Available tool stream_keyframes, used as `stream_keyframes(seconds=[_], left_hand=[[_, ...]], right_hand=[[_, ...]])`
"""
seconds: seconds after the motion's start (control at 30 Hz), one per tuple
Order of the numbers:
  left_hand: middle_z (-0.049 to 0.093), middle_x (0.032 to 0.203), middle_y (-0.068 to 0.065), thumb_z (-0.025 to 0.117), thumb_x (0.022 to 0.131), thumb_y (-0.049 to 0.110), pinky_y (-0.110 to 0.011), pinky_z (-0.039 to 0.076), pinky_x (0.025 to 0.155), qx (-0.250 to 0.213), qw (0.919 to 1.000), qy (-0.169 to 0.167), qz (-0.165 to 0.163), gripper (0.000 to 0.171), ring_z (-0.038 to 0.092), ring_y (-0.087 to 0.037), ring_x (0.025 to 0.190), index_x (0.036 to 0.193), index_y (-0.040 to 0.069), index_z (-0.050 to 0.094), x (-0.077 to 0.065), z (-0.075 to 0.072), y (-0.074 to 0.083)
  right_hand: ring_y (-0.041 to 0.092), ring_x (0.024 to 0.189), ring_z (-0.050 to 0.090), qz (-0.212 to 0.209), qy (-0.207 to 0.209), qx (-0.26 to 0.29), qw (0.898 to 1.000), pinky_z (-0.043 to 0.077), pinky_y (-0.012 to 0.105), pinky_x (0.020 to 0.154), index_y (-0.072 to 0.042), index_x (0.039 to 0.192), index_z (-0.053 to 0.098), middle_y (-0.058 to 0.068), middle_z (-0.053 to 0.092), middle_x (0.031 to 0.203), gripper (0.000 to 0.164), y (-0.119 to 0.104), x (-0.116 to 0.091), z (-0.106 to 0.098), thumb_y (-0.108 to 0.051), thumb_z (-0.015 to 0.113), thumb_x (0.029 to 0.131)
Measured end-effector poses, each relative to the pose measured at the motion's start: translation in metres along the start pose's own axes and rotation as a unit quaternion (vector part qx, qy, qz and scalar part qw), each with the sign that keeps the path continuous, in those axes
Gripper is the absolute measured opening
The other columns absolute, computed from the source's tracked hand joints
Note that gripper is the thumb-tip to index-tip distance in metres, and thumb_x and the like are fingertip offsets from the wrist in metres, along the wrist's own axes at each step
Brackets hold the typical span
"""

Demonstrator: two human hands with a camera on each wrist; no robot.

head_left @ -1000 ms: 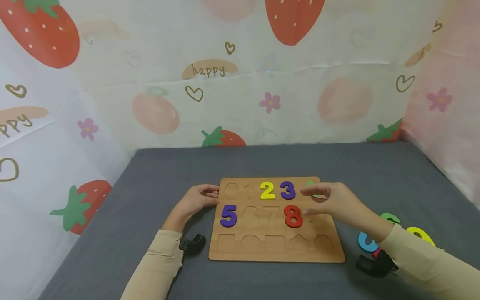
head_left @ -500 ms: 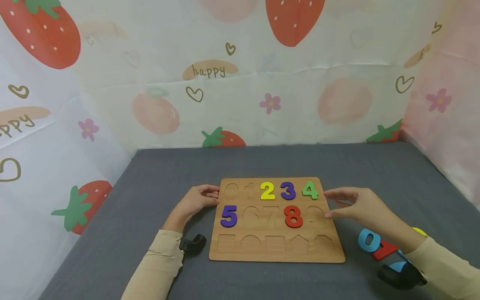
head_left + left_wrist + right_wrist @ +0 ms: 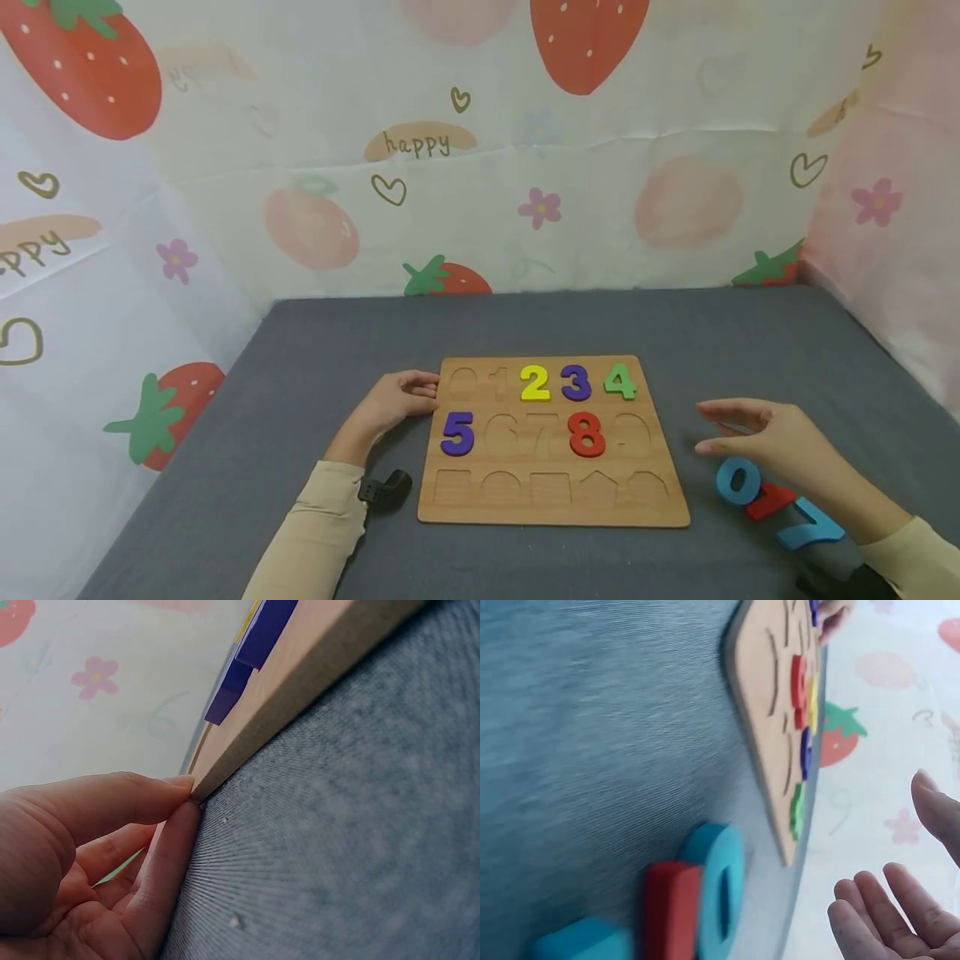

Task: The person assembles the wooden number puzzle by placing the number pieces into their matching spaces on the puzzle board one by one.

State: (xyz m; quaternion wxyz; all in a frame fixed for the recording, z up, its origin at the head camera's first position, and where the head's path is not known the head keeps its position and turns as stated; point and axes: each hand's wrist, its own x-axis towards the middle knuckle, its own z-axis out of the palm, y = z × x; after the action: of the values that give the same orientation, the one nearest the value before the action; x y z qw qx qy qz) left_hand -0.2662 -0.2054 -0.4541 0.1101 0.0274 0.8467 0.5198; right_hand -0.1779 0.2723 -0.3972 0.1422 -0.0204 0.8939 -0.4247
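Note:
A wooden number puzzle board (image 3: 555, 492) lies flat, with the yellow 2 (image 3: 535, 383), purple 3 (image 3: 576, 382), green 4 (image 3: 620, 381), purple 5 (image 3: 457, 434) and red 8 (image 3: 586, 434) in its recesses. My left hand (image 3: 393, 404) grips the board's left edge, thumb and finger meeting at its rim in the left wrist view. Off the board's right side hovers my right hand (image 3: 780, 437), thumb and fingers apart and holding nothing. Below it lie a blue 0 (image 3: 738, 481), a red number piece (image 3: 770, 500) and a blue 7 (image 3: 812, 525).
Grey cloth (image 3: 360, 333) covers the table. A printed curtain (image 3: 465, 208) with strawberries and hearts stands along its back and sides. The right forearm and sleeve (image 3: 918, 550) cover part of the table at the lower right.
My right hand has drawn back from over the board to the right, uncovering the green 4, then the blue 7. My left hand stays at the board's edge.

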Motion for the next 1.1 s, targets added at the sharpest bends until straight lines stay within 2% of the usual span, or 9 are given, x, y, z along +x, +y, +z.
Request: stream_keyframes(seconds=[0.23, 0.43, 0.6, 0.67, 0.73, 0.83, 0.93, 1.03, 1.1], left_hand=[[0.064, 0.128, -0.022, 0.071, 0.09, 0.008, -0.036, 0.055, 0.094, -0.006, 1.0, 0.002, -0.006, 0.05, 0.062, -0.029, 0.117, 0.137, -0.002, 0.056, -0.001, 0.002, 0.0], [0.064, 0.127, -0.022, 0.071, 0.09, 0.008, -0.039, 0.054, 0.097, 0.007, 0.9999, 0.008, -0.004, 0.049, 0.061, -0.032, 0.119, 0.136, -0.002, 0.057, -0.001, 0.001, -0.001], [0.065, 0.126, -0.022, 0.071, 0.09, 0.008, -0.038, 0.054, 0.096, 0.01, 0.9999, 0.008, -0.001, 0.049, 0.062, -0.031, 0.118, 0.136, -0.002, 0.057, 0.0, 0.001, 0.0], [0.065, 0.126, -0.022, 0.071, 0.09, 0.008, -0.038, 0.054, 0.096, 0.01, 0.9999, 0.008, -0.001, 0.049, 0.062, -0.031, 0.118, 0.136, -0.002, 0.057, 0.0, 0.001, 0.0], [0.065, 0.126, -0.022, 0.071, 0.089, 0.008, -0.039, 0.054, 0.096, 0.011, 0.9999, 0.009, -0.001, 0.049, 0.062, -0.031, 0.118, 0.136, -0.002, 0.057, 0.0, 0.001, 0.001], [0.065, 0.127, -0.021, 0.072, 0.089, 0.01, -0.04, 0.053, 0.097, 0.011, 0.9999, 0.01, -0.002, 0.05, 0.062, -0.031, 0.118, 0.136, -0.001, 0.057, 0.0, 0.001, 0.001], [0.064, 0.128, -0.021, 0.072, 0.09, 0.011, -0.042, 0.052, 0.099, 0.011, 0.9999, 0.01, -0.003, 0.051, 0.061, -0.032, 0.119, 0.137, 0.0, 0.057, -0.001, 0.001, 0.003], [0.064, 0.128, -0.022, 0.072, 0.09, 0.011, -0.043, 0.052, 0.099, 0.012, 0.9999, 0.009, -0.003, 0.051, 0.061, -0.033, 0.12, 0.137, -0.001, 0.056, -0.002, 0.001, 0.003], [0.064, 0.128, -0.022, 0.072, 0.09, 0.011, -0.042, 0.052, 0.099, 0.012, 0.9999, 0.009, -0.003, 0.051, 0.061, -0.033, 0.12, 0.137, -0.001, 0.056, -0.002, 0.001, 0.003]], right_hand=[[0.04, 0.134, 0.05, 0.011, 0.002, -0.018, 1.0, 0.053, 0.048, 0.096, -0.01, 0.146, 0.05, 0.015, 0.052, 0.148, 0.07, 0.027, -0.013, -0.008, -0.044, 0.073, 0.089], [0.022, 0.122, 0.064, 0.048, -0.006, -0.022, 0.999, 0.047, 0.058, 0.098, -0.007, 0.146, 0.049, 0.015, 0.055, 0.145, 0.077, 0.04, -0.016, -0.013, -0.045, 0.076, 0.086], [0.038, 0.128, 0.057, 0.062, -0.007, -0.051, 0.997, 0.044, 0.063, 0.097, -0.001, 0.145, 0.048, 0.022, 0.052, 0.145, 0.082, 0.047, -0.016, -0.01, -0.047, 0.077, 0.084], [0.044, 0.129, 0.054, 0.063, -0.004, -0.063, 0.996, 0.046, 0.061, 0.096, 0.001, 0.144, 0.049, 0.024, 0.052, 0.144, 0.082, 0.049, -0.015, -0.009, -0.048, 0.077, 0.083], [0.042, 0.126, 0.057, 0.065, -0.003, -0.069, 0.996, 0.048, 0.059, 0.095, 0.002, 0.143, 0.05, 0.025, 0.053, 0.143, 0.083, 0.051, -0.014, -0.009, -0.048, 0.078, 0.083], [0.023, 0.113, 0.068, 0.057, -0.004, -0.072, 0.996, 0.051, 0.053, 0.093, 0.003, 0.141, 0.051, 0.026, 0.055, 0.141, 0.081, 0.052, -0.015, -0.009, -0.047, 0.077, 0.083], [0.004, 0.101, 0.068, 0.042, -0.006, -0.08, 0.996, 0.054, 0.047, 0.09, 0.003, 0.14, 0.053, 0.026, 0.057, 0.139, 0.078, 0.051, -0.016, -0.008, -0.045, 0.077, 0.085], [0.007, 0.1, 0.07, 0.03, -0.005, -0.074, 0.997, 0.057, 0.039, 0.087, 0.006, 0.139, 0.053, 0.027, 0.057, 0.138, 0.075, 0.048, -0.015, -0.006, -0.042, 0.076, 0.086], [0.014, 0.103, 0.071, 0.024, -0.006, -0.067, 0.997, 0.058, 0.034, 0.084, 0.008, 0.138, 0.052, 0.029, 0.056, 0.138, 0.075, 0.046, -0.014, -0.003, -0.04, 0.077, 0.086]])
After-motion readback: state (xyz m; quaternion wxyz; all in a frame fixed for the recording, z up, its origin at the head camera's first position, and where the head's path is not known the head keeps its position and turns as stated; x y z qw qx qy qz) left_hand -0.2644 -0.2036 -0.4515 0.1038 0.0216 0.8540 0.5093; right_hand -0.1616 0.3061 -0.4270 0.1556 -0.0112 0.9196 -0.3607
